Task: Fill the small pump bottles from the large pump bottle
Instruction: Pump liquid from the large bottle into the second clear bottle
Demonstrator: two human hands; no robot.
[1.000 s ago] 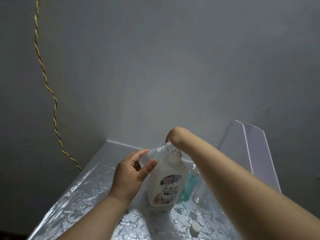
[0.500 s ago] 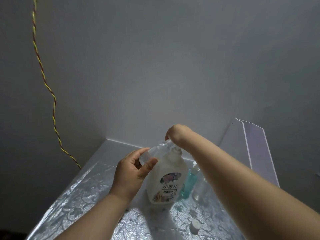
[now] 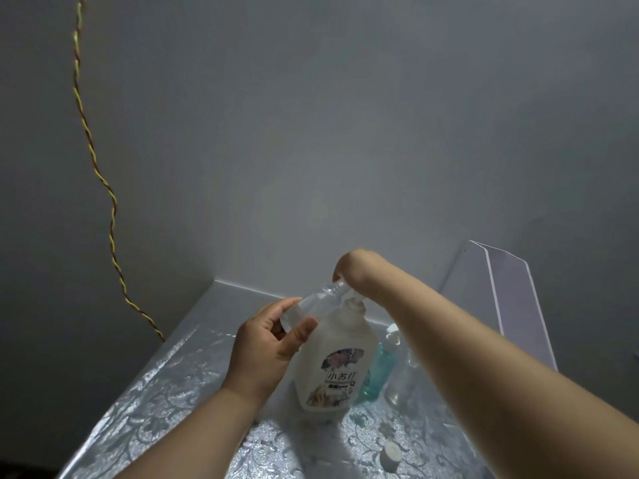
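- Change: almost none over the last second. The small clear bottle (image 3: 311, 304) keeps its tilt, its mouth up at the nozzle of the large pump bottle (image 3: 332, 368), and both hands keep their places.
- Left hand (image 3: 266, 350): thumb and fingers are curled round the base end of the small clear bottle, holding it off the table (image 3: 166, 392).
- Right hand (image 3: 349, 271): bent down over the pump head. The fingers are hidden behind the wrist, so whether they press or grip cannot be told.
- Large pump bottle: upright on the table, just beside the left hand.
- Teal bottle (image 3: 375, 371) and clear bottle (image 3: 397, 382): standing just behind the large one, under the right forearm.
- White cap (image 3: 391, 452): lying loose near the front.
- Meaning: pumping is probably under way. The fill level is too faint to read.
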